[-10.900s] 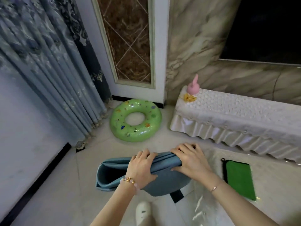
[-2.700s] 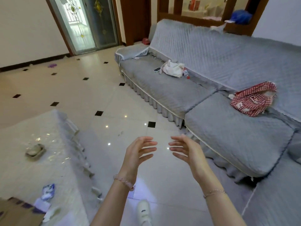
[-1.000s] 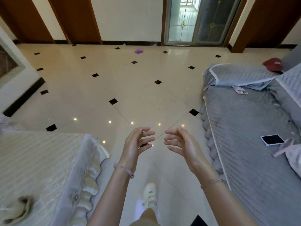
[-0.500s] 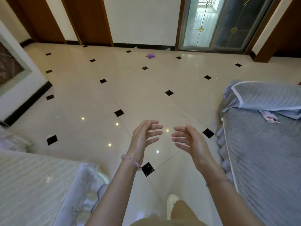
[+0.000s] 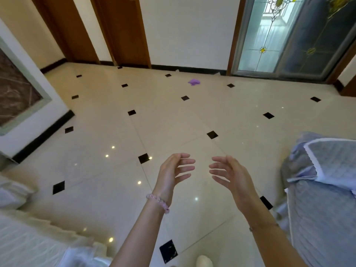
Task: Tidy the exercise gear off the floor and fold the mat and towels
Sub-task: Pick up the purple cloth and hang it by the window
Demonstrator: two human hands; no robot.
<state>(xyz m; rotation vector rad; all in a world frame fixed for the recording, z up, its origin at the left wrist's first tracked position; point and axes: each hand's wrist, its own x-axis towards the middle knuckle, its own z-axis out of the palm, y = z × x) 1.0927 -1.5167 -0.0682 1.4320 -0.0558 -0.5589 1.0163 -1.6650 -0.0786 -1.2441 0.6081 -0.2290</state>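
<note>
Both the left hand [image 5: 174,173] and right hand [image 5: 232,175] hang empty with fingers spread, well apart from the small purple cloth [image 5: 194,82] crumpled on the floor near the far wall, which looks light, limp and best pinched by an edge.

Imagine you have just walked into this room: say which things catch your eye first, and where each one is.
Two bare, empty hands, the left hand and the right hand, are raised side by side, low in the middle of the view. Beyond them lies a small crumpled purple cloth, alone on the glossy cream tiled floor with black diamond insets, near the far wall. A grey quilted sofa cover fills the right edge.
</note>
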